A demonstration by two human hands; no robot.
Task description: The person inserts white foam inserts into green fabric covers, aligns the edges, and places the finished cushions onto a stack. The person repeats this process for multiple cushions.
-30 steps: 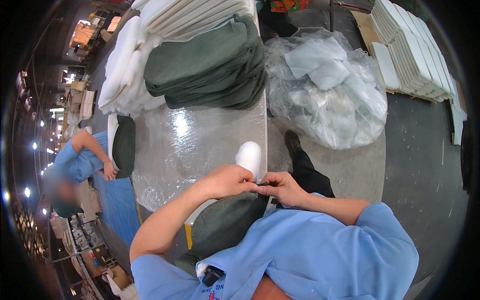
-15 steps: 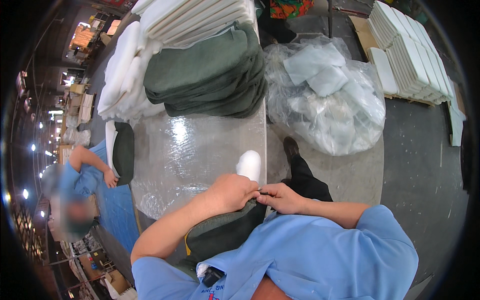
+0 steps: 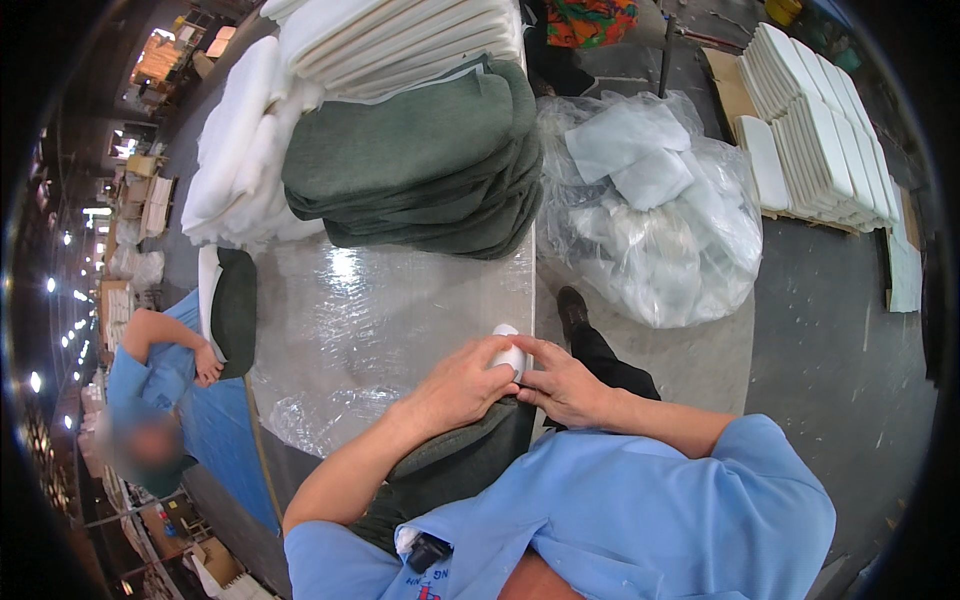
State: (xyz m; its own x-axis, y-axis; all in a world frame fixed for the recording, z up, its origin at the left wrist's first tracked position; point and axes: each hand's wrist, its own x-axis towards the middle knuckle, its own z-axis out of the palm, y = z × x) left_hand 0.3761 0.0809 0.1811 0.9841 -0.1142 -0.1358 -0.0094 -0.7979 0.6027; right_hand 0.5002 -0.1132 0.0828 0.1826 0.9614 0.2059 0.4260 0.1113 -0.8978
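Observation:
At the table's near right edge, a white, padded-looking insert (image 3: pixel 511 358) shows its rounded end at the mouth of a dark green fabric cover (image 3: pixel 462 450). The cover lies against my body, partly behind my left forearm. My left hand (image 3: pixel 462 380) is closed on the insert's left side, its fingers curled at the top. From the right, my right hand (image 3: pixel 570 385) pinches the same end, with its thumb low near the cover's edge. My fingers hide where the insert and cover meet.
Ahead on the plastic-wrapped table (image 3: pixel 420 300) lie stacked green covers (image 3: pixel 400 140), white pads (image 3: pixel 400 45) and fluffy white padding (image 3: pixel 235 145). A clear plastic bag (image 3: pixel 650 250) and stacked white pads (image 3: pixel 815 130) stand on the right. At left, a co-worker's hand (image 3: pixel 208 365) touches a green-and-white cushion (image 3: pixel 235 310).
Both hands have moved from pinching the cover's edge up onto the white insert's end. Less of the insert now shows beyond my fingers. The head view has shifted slightly.

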